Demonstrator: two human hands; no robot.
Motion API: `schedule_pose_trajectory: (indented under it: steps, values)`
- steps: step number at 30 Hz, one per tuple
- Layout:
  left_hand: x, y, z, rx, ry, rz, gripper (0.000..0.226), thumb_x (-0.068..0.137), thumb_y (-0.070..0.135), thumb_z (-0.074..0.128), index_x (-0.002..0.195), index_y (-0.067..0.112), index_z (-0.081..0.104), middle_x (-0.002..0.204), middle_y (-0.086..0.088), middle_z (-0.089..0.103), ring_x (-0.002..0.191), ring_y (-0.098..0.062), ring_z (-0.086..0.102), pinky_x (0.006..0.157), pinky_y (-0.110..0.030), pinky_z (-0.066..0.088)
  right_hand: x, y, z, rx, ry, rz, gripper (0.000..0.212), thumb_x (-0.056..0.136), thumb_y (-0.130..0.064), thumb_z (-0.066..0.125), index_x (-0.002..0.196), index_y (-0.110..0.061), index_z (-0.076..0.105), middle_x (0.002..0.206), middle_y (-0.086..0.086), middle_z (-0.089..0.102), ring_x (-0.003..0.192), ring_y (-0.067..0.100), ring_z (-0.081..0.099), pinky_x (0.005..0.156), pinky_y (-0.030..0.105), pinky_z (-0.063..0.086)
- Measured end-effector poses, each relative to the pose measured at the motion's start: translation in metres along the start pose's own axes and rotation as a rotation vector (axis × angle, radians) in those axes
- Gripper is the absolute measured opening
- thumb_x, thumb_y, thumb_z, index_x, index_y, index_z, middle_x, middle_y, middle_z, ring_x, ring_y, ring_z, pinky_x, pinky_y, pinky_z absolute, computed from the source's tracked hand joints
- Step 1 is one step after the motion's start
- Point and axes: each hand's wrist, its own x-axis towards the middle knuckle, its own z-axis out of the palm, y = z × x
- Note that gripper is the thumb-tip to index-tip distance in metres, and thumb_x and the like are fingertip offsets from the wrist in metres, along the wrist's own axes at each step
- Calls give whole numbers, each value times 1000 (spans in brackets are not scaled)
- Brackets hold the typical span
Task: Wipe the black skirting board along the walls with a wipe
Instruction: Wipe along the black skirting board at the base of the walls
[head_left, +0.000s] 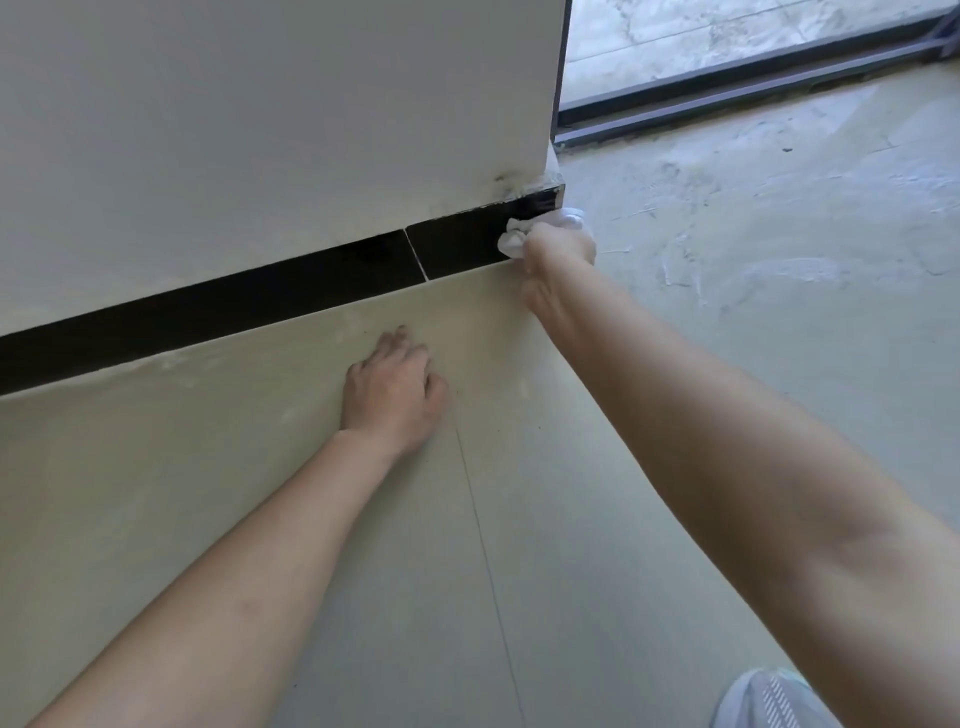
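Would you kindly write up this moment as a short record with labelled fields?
right hand: clutches the white wipe, pressed to the skirting board
left hand: empty, resting on the floor
skirting board: black, along the wall base
wiping spot: at the wall's outer corner
joint: pale seam left of the wipe

floor (519, 545): pale tiles | left hand (392, 395) flat on it | shoe (769, 699) at corner

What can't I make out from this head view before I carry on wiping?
- Skirting board end at the corner, head view: covered by the wipe and right hand.
- Skirting leftward: cut off by the frame edge.
- Skirting around the corner: hidden by the wall.
- Floor under the left hand: covered.
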Motion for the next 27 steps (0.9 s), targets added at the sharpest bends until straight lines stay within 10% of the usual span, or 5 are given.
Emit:
schedule_pose_trajectory:
  steps: [3, 6, 12, 20, 27]
  values:
    - [1, 5, 1, -4, 96, 5, 25, 88, 30, 41, 92, 15, 60, 127, -11, 54, 120, -29, 49, 84, -38, 42, -5, -11, -12, 251, -311, 159, 31, 93, 16, 22, 85, 8, 51, 73, 3, 33, 50, 13, 35, 31, 25, 34]
    - [2, 12, -1, -29, 115, -16, 22, 87, 31, 42, 75, 15, 51, 97, -7, 55, 97, -28, 53, 73, -36, 40, -10, -42, -38, 302, -417, 161, 7, 93, 5, 61, 99, 2, 62, 96, 19, 64, 80, 23, 68, 57, 34, 63]
    - [6, 14, 0, -84, 107, -33, 39, 93, 32, 47, 124, 13, 59, 140, -11, 48, 132, -27, 39, 106, -38, 32, 19, -39, -80, 340, -36, -103, 26, 93, 6, 60, 113, -9, 65, 106, 17, 72, 83, 26, 75, 63, 31, 63]
    - [26, 43, -9, -32, 137, 164, 41, 93, 28, 44, 128, 14, 59, 145, -6, 46, 135, -22, 37, 107, -34, 32, -25, 1, -20, 349, -619, 214, 24, 102, 9, 38, 106, 3, 61, 88, 13, 63, 72, 16, 64, 90, 24, 55]
    - [32, 57, -30, 14, -31, 179, 33, 91, 28, 40, 110, 14, 64, 128, -9, 56, 118, -28, 50, 93, -39, 44, -6, -38, -45, 276, -41, -36, 36, 80, 15, 69, 115, 6, 65, 109, 25, 71, 87, 31, 76, 55, 31, 62]
